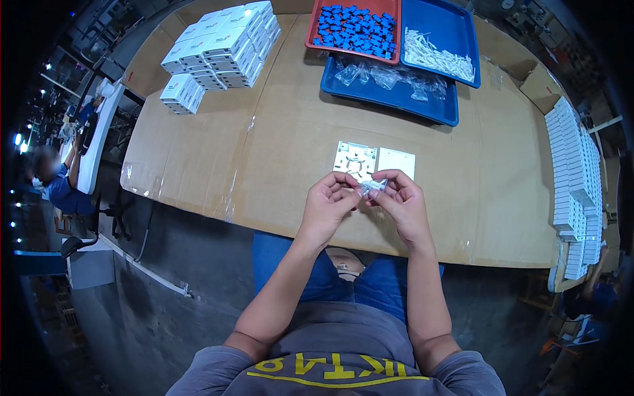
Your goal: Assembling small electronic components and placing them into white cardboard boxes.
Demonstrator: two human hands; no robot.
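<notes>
Between my fingertips is a small transparent plastic bag with whitish contents too small to make out. My left hand pinches its left side. The right side is pinched by my right hand, thumb against fingers. Just beyond my hands, an opened white plastic case half lies with its inner fittings facing up. Beside it on the right rests a flat white cover, partly hidden by my right hand.
Cardboard covers the table. Stacked white cases stand far left, more white cases line the right edge. A red tray of blue parts and a blue tray of white pieces rest above another blue tray holding plastic bags.
</notes>
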